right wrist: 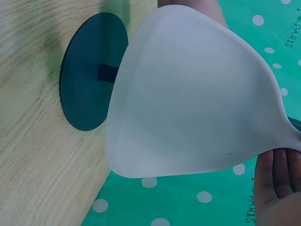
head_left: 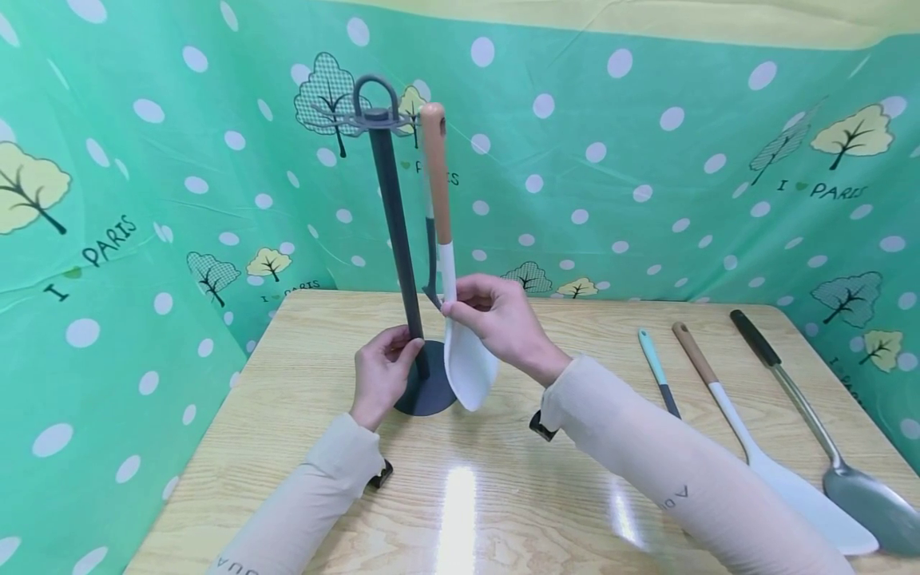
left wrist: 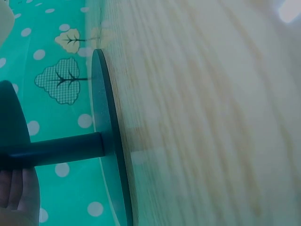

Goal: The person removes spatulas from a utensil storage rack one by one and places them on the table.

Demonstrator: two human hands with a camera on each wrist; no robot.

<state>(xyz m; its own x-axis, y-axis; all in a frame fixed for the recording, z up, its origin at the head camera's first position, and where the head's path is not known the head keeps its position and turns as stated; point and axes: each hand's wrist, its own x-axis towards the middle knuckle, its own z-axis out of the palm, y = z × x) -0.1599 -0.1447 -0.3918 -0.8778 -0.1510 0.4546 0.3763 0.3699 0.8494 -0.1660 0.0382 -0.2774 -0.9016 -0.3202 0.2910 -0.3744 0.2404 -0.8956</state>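
Observation:
My left hand (head_left: 383, 371) grips the black pole (head_left: 394, 216) of an upright utensil stand low down, just above its round base (head_left: 424, 395). My right hand (head_left: 506, 319) pinches the white shaft of a turner (head_left: 470, 367) with a brown handle. The turner is upright beside the pole, handle up, its top close to the stand's ring of hooks (head_left: 377, 120). In the right wrist view, the broad white blade (right wrist: 193, 94) covers part of the pole. Behind the turner, a second utensil (head_left: 431, 247) with a dark shaft and pale upper handle is mostly hidden.
On the table's right side lie a utensil with a turquoise handle (head_left: 652, 359), partly behind my right sleeve, another white turner (head_left: 798, 495) with a brown handle, and a metal turner (head_left: 873, 507) with a black handle. A green dotted cloth (head_left: 589, 200) hangs behind the wooden table (head_left: 287, 415).

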